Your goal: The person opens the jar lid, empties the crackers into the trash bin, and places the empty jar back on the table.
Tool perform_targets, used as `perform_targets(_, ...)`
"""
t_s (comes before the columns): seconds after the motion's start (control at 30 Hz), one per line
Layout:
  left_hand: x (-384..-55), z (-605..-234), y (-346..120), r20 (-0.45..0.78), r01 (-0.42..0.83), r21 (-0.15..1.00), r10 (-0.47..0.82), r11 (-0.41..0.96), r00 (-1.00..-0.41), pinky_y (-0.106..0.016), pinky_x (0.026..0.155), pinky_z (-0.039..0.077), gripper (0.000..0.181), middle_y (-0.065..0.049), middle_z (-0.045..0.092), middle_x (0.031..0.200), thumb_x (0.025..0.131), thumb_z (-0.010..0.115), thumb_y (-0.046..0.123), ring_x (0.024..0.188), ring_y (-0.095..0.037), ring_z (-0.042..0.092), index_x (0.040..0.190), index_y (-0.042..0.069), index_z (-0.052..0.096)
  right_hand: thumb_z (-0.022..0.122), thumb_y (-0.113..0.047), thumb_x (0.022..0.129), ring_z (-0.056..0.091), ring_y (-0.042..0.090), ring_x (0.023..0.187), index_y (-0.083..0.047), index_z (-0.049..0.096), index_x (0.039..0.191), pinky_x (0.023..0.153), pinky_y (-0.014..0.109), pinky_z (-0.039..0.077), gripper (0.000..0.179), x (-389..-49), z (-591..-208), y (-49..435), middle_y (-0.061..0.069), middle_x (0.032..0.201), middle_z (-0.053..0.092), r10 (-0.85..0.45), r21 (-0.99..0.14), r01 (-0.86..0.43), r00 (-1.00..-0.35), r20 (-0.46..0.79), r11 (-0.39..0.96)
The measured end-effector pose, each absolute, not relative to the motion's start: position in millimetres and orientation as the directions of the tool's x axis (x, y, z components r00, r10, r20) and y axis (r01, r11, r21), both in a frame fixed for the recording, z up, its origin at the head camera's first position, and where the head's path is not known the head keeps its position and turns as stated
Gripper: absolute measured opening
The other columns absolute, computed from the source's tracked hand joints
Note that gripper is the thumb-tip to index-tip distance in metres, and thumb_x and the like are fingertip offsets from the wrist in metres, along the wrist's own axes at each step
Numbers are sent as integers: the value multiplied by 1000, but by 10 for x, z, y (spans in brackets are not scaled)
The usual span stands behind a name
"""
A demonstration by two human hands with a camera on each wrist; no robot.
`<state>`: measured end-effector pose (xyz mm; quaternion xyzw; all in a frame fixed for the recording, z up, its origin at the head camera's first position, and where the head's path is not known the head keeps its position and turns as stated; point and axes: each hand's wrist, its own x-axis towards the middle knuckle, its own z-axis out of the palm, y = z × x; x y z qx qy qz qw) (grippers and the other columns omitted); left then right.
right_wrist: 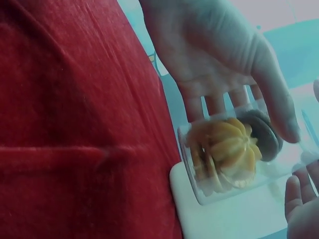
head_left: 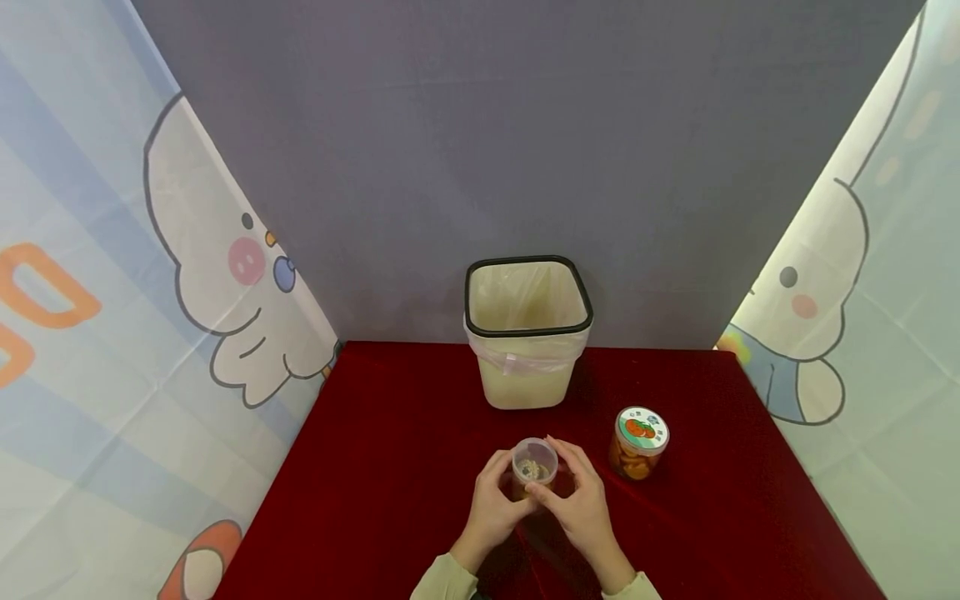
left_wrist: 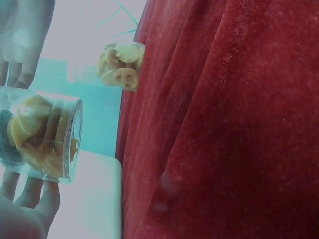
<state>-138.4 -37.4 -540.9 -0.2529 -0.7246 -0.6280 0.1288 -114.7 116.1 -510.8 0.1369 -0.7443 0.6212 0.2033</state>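
Both hands grip a clear plastic jar (head_left: 535,452) near the front middle of the table. Piped yellow cookies (right_wrist: 229,144) and a dark one (right_wrist: 261,135) show through its wall. My left hand (head_left: 491,507) curls round its left side; my right hand (head_left: 583,507) holds the opposite side, its thumb across the near side by the rim. In the left wrist view the left hand's fingers (left_wrist: 32,194) press the wall, and the jar's base stands off the red cloth. To the right sits a second cookie jar (head_left: 633,458) with a fruit-printed lid (head_left: 642,428).
Beyond the hands, a cream waste bin (head_left: 525,385) with a black rim and a clear liner stands at the table's back edge. Red velvet cloth (head_left: 397,467) covers the table. A grey panel (head_left: 487,150) rises behind, with cartoon-printed curtains (head_left: 217,250) on both sides.
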Motion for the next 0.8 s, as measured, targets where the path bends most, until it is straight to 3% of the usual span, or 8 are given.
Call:
perform_targets(0.3,-1390,-5419,-444,443,483,872,285,85,-850,-38,92,49,61,-16,63,114,78,87,13,105,-27,61,132,3,60,83,0,79,57,27,114,-5,56,138,93,22,44,65,-1299,-5367,1381,15,131,58,-130,-862,-480,-876,464,165)
perform_targets(0.47,-1398,-5406,-474,382,419,907,341,40,-859,-39,90,51,60,-14,62,116,79,87,12,106,-24,60,132,5,61,81,-4,82,54,23,123,-13,55,141,100,26,41,65,-1314,-5360,1461,9,136,57,-198,-872,-460,-882,427,167)
perform_targets(0.6,-1379,-5423,-491,375,415,909,359,40,-855,-38,90,51,59,-13,62,114,80,86,12,105,-24,60,133,5,60,81,-5,83,54,21,122,-14,55,141,100,26,42,64,-1264,-5364,1447,7,135,57,-178,-887,-430,-898,401,169)
perform_targets(0.8,-1410,-5597,-441,437,472,877,260,88,-861,-35,89,50,64,-13,62,114,77,88,13,105,-27,60,134,4,59,81,-1,81,54,17,119,-6,56,139,90,28,49,64,-1198,-5417,1317,16,133,57,-35,-893,-410,-911,412,186)
